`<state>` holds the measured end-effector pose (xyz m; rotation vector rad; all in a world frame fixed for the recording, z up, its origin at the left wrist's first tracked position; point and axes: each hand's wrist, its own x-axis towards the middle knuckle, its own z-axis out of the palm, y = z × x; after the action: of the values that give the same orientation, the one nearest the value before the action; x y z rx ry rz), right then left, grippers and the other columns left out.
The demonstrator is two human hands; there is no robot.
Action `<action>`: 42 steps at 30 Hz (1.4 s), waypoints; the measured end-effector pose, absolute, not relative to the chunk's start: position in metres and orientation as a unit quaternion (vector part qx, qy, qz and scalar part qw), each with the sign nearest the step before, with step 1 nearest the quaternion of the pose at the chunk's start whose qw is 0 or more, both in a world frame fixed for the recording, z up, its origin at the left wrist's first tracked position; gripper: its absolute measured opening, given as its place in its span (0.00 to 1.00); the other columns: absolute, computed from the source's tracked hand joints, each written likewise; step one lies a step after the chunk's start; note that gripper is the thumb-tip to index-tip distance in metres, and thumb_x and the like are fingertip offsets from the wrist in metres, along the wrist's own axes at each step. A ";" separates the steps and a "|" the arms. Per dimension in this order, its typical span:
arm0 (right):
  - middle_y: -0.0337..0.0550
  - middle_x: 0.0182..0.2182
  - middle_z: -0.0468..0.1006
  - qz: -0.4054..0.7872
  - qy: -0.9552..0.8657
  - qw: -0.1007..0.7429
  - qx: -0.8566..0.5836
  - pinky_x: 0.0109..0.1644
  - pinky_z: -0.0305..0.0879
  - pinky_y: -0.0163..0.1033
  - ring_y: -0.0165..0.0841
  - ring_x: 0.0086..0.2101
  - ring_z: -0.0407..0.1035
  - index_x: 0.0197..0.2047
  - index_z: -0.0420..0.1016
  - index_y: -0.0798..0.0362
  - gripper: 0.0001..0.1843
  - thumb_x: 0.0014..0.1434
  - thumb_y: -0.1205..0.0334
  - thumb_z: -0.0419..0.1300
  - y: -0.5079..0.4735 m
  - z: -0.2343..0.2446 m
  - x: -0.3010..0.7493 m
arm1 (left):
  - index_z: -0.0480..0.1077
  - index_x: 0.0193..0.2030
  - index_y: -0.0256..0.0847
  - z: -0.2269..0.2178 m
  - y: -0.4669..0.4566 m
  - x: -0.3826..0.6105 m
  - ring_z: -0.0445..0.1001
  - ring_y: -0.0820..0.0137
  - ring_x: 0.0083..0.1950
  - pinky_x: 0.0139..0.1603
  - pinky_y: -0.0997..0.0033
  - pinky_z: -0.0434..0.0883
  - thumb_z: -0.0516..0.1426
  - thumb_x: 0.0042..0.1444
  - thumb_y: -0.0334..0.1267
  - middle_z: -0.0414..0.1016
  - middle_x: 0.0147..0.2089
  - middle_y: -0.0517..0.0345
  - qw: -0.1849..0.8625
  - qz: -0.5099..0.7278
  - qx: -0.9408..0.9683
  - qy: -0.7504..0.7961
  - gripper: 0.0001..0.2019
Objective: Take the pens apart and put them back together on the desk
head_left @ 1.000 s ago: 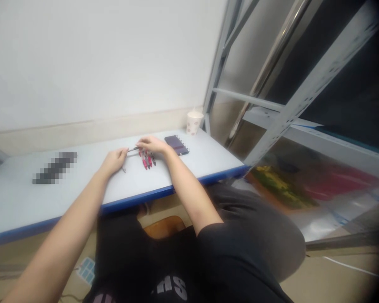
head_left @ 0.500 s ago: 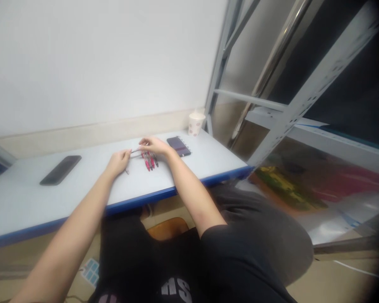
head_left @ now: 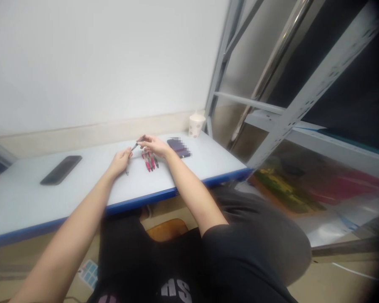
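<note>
My left hand is closed above the table, with a slim grey pen part sticking out below its fingers. My right hand pinches a dark, thin pen that slants down to the left hand's fingertips. Whether these are one pen or separate pieces is hidden by the fingers. Just under the right hand several pens, pink and black with clear barrels, lie side by side on the white table.
A black phone lies to the left. Right of the hands is a dark phone-like device, partly pixelated, with a patterned paper cup behind it. A wall closes off the back; a metal shelf frame stands at right.
The pen between my hands has tilted from nearly level to a steeper slant, its right end higher. My right hand has shifted slightly; the pens on the table stay put.
</note>
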<state>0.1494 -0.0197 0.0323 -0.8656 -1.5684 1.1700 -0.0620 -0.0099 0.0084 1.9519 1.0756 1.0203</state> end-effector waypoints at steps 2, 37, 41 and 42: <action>0.40 0.42 0.78 0.481 -0.640 0.494 -0.339 0.41 0.70 0.35 0.30 0.38 0.71 0.43 0.75 0.50 0.09 0.61 0.57 0.67 -0.020 0.033 0.148 | 0.58 0.23 0.46 0.008 -0.009 -0.060 0.52 0.70 0.21 0.25 0.68 0.55 0.49 0.67 0.64 0.52 0.19 0.65 0.382 0.386 0.738 0.401 0.28; 0.43 0.45 0.86 0.483 -0.493 0.670 -0.275 0.50 0.73 0.39 0.36 0.49 0.78 0.50 0.76 0.49 0.21 0.52 0.66 0.71 0.008 0.020 0.120 | 0.73 0.36 0.39 -0.008 0.003 -0.064 0.73 0.70 0.24 0.32 0.69 0.72 0.62 0.56 0.64 0.74 0.22 0.59 0.404 0.443 0.720 0.350 0.26; 0.45 0.44 0.86 0.472 -0.484 0.681 -0.283 0.46 0.73 0.37 0.36 0.48 0.79 0.49 0.77 0.51 0.17 0.55 0.63 0.70 0.006 0.022 0.125 | 0.76 0.37 0.38 -0.010 0.004 -0.062 0.73 0.70 0.25 0.33 0.68 0.72 0.62 0.55 0.66 0.74 0.23 0.58 0.403 0.438 0.723 0.352 0.27; 0.46 0.44 0.86 0.467 -0.480 0.685 -0.286 0.46 0.73 0.37 0.36 0.48 0.79 0.48 0.77 0.51 0.16 0.56 0.62 0.70 0.006 0.023 0.127 | 0.76 0.37 0.38 -0.010 0.005 -0.062 0.73 0.70 0.26 0.33 0.68 0.72 0.62 0.55 0.66 0.74 0.24 0.58 0.401 0.438 0.722 0.356 0.28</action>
<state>0.1267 0.0058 0.0231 -0.6403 -1.0752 1.0470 -0.0617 0.0046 -0.0104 1.8241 0.8990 1.1073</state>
